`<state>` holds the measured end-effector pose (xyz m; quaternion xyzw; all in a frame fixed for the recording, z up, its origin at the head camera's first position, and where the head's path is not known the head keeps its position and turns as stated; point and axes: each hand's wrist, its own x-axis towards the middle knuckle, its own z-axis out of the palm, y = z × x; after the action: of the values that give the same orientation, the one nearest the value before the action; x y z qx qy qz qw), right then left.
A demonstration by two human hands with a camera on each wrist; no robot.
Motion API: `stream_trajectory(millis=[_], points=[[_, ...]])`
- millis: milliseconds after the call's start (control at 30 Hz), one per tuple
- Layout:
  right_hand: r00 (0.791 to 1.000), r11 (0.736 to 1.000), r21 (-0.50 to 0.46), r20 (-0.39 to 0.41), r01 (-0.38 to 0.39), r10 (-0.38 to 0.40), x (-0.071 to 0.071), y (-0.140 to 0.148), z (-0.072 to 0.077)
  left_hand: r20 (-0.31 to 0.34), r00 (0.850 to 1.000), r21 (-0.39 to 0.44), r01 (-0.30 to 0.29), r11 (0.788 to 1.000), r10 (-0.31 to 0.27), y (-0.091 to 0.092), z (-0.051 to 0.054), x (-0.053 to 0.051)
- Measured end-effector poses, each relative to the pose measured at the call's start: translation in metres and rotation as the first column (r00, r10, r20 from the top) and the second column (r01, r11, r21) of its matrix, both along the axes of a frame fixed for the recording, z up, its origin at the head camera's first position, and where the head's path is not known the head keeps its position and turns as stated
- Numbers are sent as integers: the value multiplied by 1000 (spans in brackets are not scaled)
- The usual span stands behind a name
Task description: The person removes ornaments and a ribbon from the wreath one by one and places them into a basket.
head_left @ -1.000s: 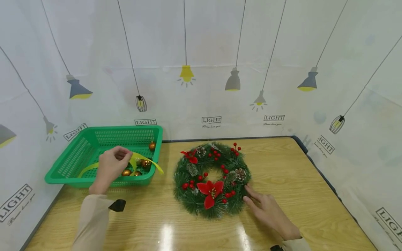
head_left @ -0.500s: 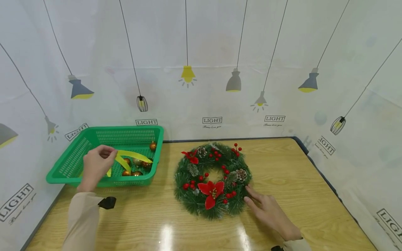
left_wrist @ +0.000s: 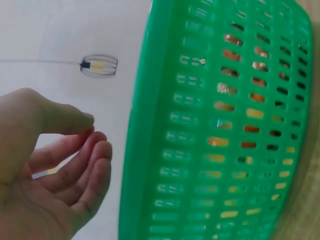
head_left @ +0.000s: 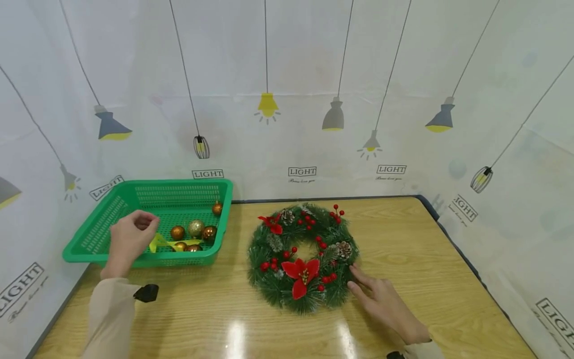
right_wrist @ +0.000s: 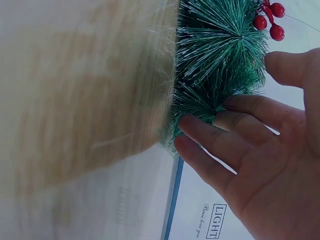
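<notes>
My left hand (head_left: 132,237) hovers over the front of the green plastic basket (head_left: 226,209), its fingers loosely curled. Thumb tip and index finger come close together in the left wrist view, and nothing shows between them. Below that hand, a yellow ribbon (head_left: 168,243) lies among the ornament balls in the basket. My right hand (head_left: 387,306) rests against the right edge of a green Christmas wreath (head_left: 264,279), fingers mostly straight. In the right wrist view the fingertips touch its needles (right_wrist: 215,65). Red flowers, berries and pine cones decorate the wreath.
Several gold and copper ornament balls (head_left: 196,228) lie in the basket, one near its right wall. The wooden table (head_left: 403,239) meets a pale wall sheet (head_left: 305,139) printed with lamps behind and at both sides.
My left hand has moved left, and the yellow ribbon it held up has dropped into the basket, uncovering more balls. The right hand and the wreath have stayed in place.
</notes>
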<state>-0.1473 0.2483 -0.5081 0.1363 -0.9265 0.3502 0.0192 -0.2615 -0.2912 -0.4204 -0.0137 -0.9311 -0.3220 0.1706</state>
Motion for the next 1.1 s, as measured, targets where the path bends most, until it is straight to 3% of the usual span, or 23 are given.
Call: stream_trajectory(millis=[167,467,633,800,967,1100], points=[[1000,1000,0,-13,-9,9,-2,0,1,33,997,2,65,998,-65,15,6,7],[999,999,18,23,-49,49,-12,1,14,34,987,12,157,988,-157,46,0,10],[998,998,57,56,-32,29,-19,1,28,29,968,5,249,968,-249,69,4,7],[1000,993,112,-12,-23,25,-29,-1,45,-20,949,1,316,949,-316,97,10,12],[992,983,177,-102,-57,76,-40,-12,59,-60,926,-15,372,928,-372,121,16,16],[992,970,233,-89,-64,87,-44,-25,66,-53,916,-28,396,918,-397,136,14,18]])
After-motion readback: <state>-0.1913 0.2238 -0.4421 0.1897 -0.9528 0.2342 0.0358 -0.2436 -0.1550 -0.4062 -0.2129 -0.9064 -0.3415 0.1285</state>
